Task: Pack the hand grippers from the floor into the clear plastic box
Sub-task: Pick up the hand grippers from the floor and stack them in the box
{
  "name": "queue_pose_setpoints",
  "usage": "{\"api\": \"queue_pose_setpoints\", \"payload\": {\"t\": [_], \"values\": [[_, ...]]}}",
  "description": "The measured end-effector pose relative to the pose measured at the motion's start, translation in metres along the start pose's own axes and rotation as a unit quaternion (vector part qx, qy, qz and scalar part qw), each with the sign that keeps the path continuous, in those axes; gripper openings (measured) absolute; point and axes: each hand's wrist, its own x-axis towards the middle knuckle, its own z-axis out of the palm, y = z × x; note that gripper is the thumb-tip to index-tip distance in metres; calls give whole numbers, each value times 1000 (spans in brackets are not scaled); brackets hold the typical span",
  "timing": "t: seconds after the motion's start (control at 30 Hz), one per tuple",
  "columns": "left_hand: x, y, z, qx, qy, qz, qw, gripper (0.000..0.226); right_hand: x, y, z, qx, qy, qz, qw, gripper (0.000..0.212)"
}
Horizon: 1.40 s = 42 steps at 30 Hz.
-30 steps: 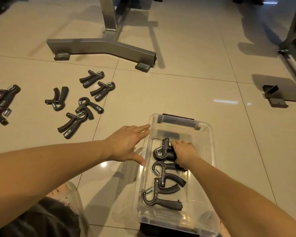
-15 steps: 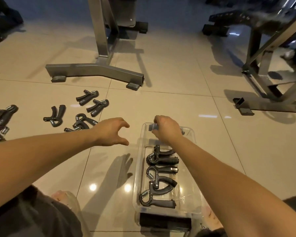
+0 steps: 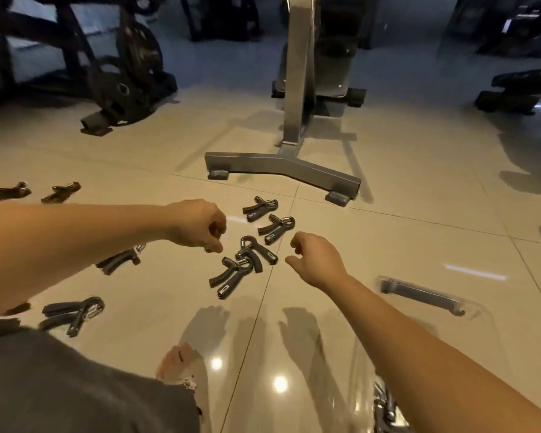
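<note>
The step in hand seems to be the fetching of more grippers (image 3: 231,276) from the floor (image 3: 403,214). Both hands hang over the group in the middle, a little apart from each other. The left hand (image 3: 197,225) and the right hand (image 3: 317,260) have the fingers loosely curled and, as far as it shows, hold nothing. More grippers lie spread to the left, near and far. The box (image 3: 419,295) stands to the right, under the right forearm, blurred; some grippers (image 3: 384,407) are already inside it. The next move probably calls for each hand to come down, close around one gripper by its handles and carry it to the box. The floor is of glossy beige tiles that mirror the lamps. It is a gym: a grey stand (image 3: 281,170) is just behind the grippers, and dark machines (image 3: 122,73) are farther back.
</note>
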Motion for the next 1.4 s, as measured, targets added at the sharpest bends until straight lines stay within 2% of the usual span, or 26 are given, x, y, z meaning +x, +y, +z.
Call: {"api": "queue_pose_setpoints", "payload": {"t": [0.23, 0.37, 0.5, 0.63, 0.8, 1.03, 1.13, 1.23, 1.4], "values": [[64, -72, 110, -77, 13, -10, 997, 63, 57, 5, 91, 17, -54, 61, 997, 35], [112, -77, 174, -114, 21, -29, 993, 70, 84, 17, 127, 10, -80, 70, 994, 43], [146, -72, 224, -134, 24, -58, 989, 59, 116, 22, 158, 18, -95, 81, 992, 40], [163, -67, 254, -131, 38, -114, 984, 74, 145, 21, 189, 17, -100, 80, 992, 44], [172, -68, 276, -127, 79, -121, 981, 77, 166, 16, 214, -15, -94, 91, 991, 53], [188, -90, 270, -136, 85, -123, 979, 44, 169, 16, 226, -72, -98, 98, 988, 62], [180, -106, 268, -137, 74, -116, 981, 42, 172, 7, 228, -107, -121, 109, 981, 57], [163, -117, 269, -136, 78, -81, 984, 40, 168, 0, 231, -154, -113, 106, 976, 65], [140, -116, 266, -130, 113, -47, 984, 49, 160, 5, 209, -109, -136, 132, 976, 58]]}}
